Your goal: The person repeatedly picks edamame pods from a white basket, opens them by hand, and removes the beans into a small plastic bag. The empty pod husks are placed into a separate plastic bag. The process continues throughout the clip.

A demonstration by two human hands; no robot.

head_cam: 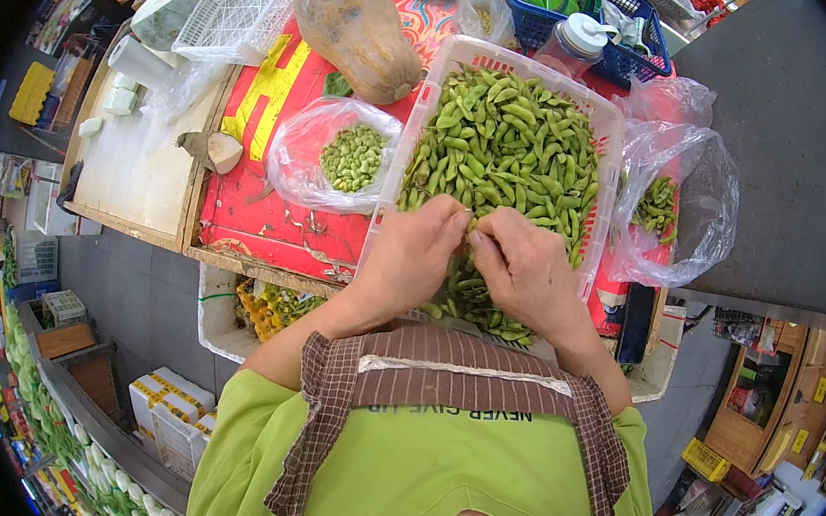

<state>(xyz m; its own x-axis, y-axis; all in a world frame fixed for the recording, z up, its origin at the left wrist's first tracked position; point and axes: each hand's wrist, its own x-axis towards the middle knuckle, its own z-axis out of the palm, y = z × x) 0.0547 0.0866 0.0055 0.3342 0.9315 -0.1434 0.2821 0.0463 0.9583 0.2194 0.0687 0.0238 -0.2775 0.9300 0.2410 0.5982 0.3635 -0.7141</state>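
Both of my hands meet over the near half of a white plastic crate [616,151] filled with green soybean pods [514,141]. My left hand [414,247] and my right hand [528,265] pinch a small pod between thumbs and fingers; most of it is hidden by the fingertips. To the left of the crate, an opened clear plastic bag [298,139] holds shelled green beans [352,157]. On the right lies another clear bag [709,204], with green pods or empty hulls [658,207] inside.
A large squash [354,21] lies behind the bean bag, near a cut root vegetable [222,153]. Behind the crate stand a lidded plastic jar [577,42] and a blue basket [648,27]. A phone [635,324] rests at the near right edge. Below the tabletop sits a white foam box [217,314].
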